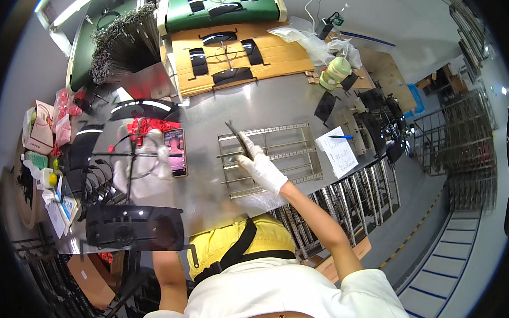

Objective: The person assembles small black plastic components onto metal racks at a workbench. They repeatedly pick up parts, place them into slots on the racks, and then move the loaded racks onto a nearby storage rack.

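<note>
My right hand (261, 169), in a white glove, reaches over a metal rack frame (309, 151) lying flat on the steel table (264, 105). Its fingers pinch a narrow dark strip (233, 130) that points up and to the left. My left hand (145, 171), also in a white glove, grips the middle of a wire frame (132, 155) that carries dark curved plates, one at its far end (143, 107), one at its left (88, 134) and a large one nearest me (134, 227). The glove looks blurred.
A phone (176, 152) lies between my hands, with red clips (147, 126) beside it. Paper with a blue pen (336, 151) sits right of the rack. Farther off are cardboard with black parts (284, 60), a wire bundle (124, 43), a green cup (335, 72) and floor racks (461, 146).
</note>
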Demonstrator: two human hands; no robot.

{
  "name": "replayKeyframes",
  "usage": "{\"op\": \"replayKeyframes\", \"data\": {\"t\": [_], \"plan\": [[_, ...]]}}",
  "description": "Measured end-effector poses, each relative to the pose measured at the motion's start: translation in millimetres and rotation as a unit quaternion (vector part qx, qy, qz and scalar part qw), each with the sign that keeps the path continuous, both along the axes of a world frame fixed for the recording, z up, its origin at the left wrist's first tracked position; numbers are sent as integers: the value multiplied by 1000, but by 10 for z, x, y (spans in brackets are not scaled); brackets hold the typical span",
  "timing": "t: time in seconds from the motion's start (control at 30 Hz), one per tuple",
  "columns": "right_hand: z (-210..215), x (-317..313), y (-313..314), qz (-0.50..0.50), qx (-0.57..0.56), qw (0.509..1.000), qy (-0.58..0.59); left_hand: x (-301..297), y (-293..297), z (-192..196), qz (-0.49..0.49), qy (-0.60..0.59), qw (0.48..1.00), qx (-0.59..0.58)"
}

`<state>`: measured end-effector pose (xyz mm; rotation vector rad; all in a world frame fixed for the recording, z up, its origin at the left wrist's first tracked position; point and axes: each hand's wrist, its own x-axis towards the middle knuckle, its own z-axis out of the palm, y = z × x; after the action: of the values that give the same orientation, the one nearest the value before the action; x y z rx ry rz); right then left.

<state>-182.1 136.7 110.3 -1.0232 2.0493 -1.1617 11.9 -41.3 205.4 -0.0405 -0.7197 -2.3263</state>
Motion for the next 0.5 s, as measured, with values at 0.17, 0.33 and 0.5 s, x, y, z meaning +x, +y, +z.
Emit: {"op": "replayKeyframes", "data": {"t": [0.17,0.33,0.5], "plan": [[-173,236,-26,12,60,973,-223,600,-345,-356,-25,71,997,0],[-151,270,-134,155,138,973,97,943,-387,-535,17,34,999,8],[194,464,-398,107,262,941,184,1087,-258,-497,-51,27,998,39]]}}
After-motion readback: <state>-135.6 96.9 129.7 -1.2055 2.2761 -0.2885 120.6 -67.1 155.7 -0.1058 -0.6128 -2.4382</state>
